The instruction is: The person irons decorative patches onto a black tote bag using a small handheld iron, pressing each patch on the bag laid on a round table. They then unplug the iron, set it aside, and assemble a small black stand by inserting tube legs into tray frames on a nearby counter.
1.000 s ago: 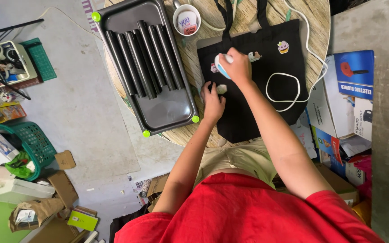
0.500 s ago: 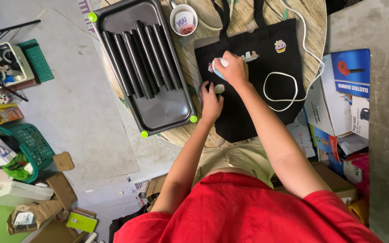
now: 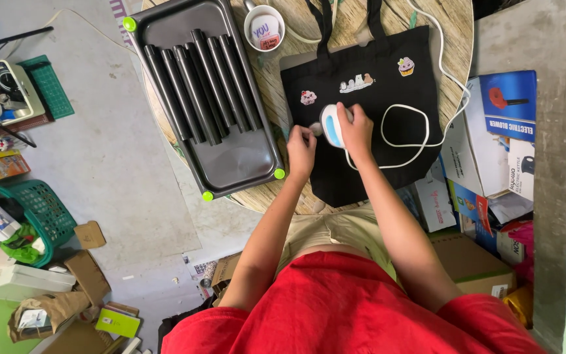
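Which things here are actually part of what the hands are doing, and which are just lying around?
In use: black tote bag; small white and blue iron under the right hand, with its white cord; left hand pressing the bag flat.

Lying about: dark grill tray; cup; green basket; boxes.

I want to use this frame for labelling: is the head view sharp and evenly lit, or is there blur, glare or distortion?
Head view: sharp around both hands, the right hand on the small white-and-blue iron, the left hand on the black tote bag; soft, even light, faint shadows; mild sheen on the dark grill tray; wide-lens bending toward the edges.
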